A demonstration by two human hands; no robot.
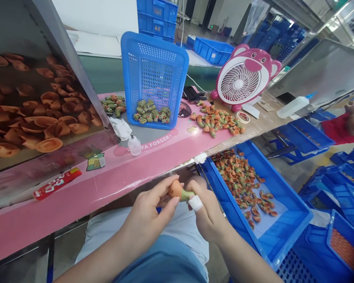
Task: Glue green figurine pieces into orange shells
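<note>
hovers in open room just off the front edge of the pink mat (112, 177). holds the orange-green piece (176, 190) there, pinched narrowly by left hand (152, 206) and right hand (210, 214) (with white tape (195, 203) on one right digit). points long axis from hand to hand, orange end at left, green end at right. shows green pieces (150, 112) in blue basket (155, 41) on the mat, loose pieces (236, 173) in blue tray (293, 214) below and right of the mat.

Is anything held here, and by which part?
A small orange-and-green piece: the left hand holds its rounded orange end, the right hand its narrow green end.
</note>
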